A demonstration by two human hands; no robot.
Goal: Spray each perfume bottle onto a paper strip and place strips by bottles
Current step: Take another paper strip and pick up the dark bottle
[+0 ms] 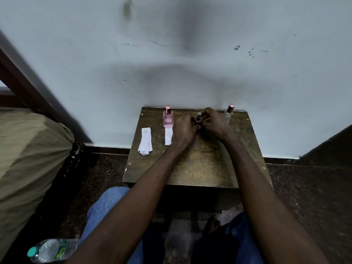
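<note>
Mid-table, left grip [183, 127], right grip [214, 121] clasping dark bottle [198, 117]

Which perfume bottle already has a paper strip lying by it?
The pink perfume bottle, leftmost: a paper strip lies before it. None shows by the other two.

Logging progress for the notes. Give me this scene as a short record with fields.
surface: wooden table against the wall
pink bottle: upright, capped, one paper strip lying in front of it
spare strips: pile at the table's left
dark bottle: middle, gripped by left hand and right hand
clear bottle: right, capped, no strip visible beside it
floor: water bottle on its side
</note>
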